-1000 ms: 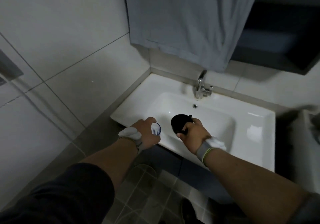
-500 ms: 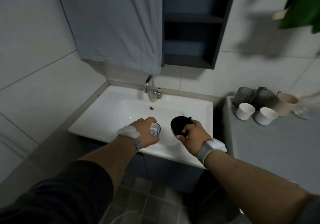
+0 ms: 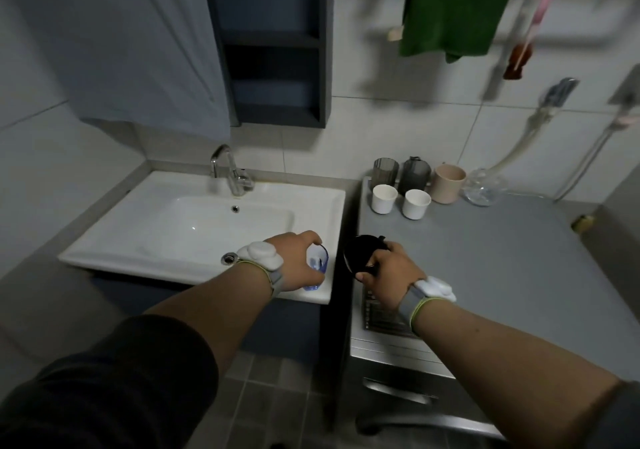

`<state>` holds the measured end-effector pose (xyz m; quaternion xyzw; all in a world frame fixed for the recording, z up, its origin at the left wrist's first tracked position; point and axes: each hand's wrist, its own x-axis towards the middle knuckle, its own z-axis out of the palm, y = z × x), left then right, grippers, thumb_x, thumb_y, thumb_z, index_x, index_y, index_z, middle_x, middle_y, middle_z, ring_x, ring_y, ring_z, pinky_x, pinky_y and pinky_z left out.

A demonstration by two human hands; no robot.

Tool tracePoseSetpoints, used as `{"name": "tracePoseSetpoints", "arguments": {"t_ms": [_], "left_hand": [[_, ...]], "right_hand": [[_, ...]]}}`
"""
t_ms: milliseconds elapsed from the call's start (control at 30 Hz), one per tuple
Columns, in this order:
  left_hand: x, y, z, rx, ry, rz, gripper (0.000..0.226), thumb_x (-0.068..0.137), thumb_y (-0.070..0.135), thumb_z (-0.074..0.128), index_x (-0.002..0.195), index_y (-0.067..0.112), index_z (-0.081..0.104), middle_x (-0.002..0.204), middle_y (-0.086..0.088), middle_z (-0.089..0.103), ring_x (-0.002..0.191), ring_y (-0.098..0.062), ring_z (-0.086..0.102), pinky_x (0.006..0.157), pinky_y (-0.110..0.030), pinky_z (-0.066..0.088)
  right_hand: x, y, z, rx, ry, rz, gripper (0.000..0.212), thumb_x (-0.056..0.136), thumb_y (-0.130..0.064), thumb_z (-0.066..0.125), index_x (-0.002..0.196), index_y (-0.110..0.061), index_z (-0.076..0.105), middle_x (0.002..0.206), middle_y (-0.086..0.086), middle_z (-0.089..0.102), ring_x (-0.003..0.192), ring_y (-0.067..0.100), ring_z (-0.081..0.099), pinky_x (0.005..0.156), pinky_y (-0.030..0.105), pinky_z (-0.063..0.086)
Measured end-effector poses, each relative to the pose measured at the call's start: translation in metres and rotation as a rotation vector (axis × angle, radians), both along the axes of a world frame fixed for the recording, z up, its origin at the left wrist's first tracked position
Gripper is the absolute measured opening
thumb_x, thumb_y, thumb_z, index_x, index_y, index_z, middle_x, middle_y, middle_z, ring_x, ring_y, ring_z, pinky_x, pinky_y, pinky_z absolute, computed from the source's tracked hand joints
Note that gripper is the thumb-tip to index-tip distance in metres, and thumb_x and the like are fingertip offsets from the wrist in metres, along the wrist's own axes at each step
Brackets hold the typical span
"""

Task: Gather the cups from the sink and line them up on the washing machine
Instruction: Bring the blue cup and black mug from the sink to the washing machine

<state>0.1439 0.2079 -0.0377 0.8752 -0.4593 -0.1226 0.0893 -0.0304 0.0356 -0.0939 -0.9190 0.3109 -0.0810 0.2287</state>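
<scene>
My left hand (image 3: 298, 260) grips a small clear blue cup (image 3: 317, 265) above the front right corner of the white sink (image 3: 138, 240). My right hand (image 3: 388, 272) holds a black cup (image 3: 360, 253) by its handle, over the left front edge of the grey washing machine top (image 3: 485, 261). At the back of that top stand two white cups (image 3: 383, 198) (image 3: 415, 203), two dark translucent cups (image 3: 385, 171) (image 3: 414, 173), a pink cup (image 3: 448, 183) and a clear glass vessel (image 3: 483, 190). The sink basin holds no cup that I can see.
A chrome faucet (image 3: 228, 168) stands behind the basin. A dark shelf unit (image 3: 273, 43) and a grey curtain (image 3: 138, 50) hang above. A green cloth (image 3: 457, 8) hangs over the washing machine, with a shower hose (image 3: 588, 157) at right. The machine's control panel (image 3: 377, 313) faces up by my right wrist.
The view has swung right and the washing machine has come fully into sight. Both hands have carried their cups rightward, out of the basin toward the machine.
</scene>
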Motion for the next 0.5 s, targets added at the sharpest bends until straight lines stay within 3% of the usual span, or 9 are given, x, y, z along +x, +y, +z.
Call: {"name": "tracePoseSetpoints", "arguments": {"t_ms": [367,500], "left_hand": [[-0.03,-0.071,0.01,-0.031,-0.05,-0.211,0.075,0.052,0.068,0.06,0.122,0.047,0.044,0.08,0.017,0.049,0.069,-0.011,0.056,0.049,-0.019,0.033],[-0.03,-0.093,0.004,-0.027,-0.057,-0.28,0.076,0.052,0.069,0.06,0.122,0.045,0.042,0.099,0.009,0.061,0.078,-0.017,0.061,0.061,-0.025,0.049]], "right_hand": [[-0.051,-0.031,0.008,-0.01,-0.023,-0.198,0.028,0.079,-0.048,0.076,0.08,-0.032,0.052,0.145,0.009,0.041,0.101,0.032,0.065,0.089,0.025,0.045],[-0.061,-0.04,0.004,-0.017,-0.004,-0.254,0.028,0.079,-0.049,0.076,0.081,-0.032,0.054,0.146,0.01,0.04,0.103,0.033,0.065,0.091,0.028,0.048]]}}
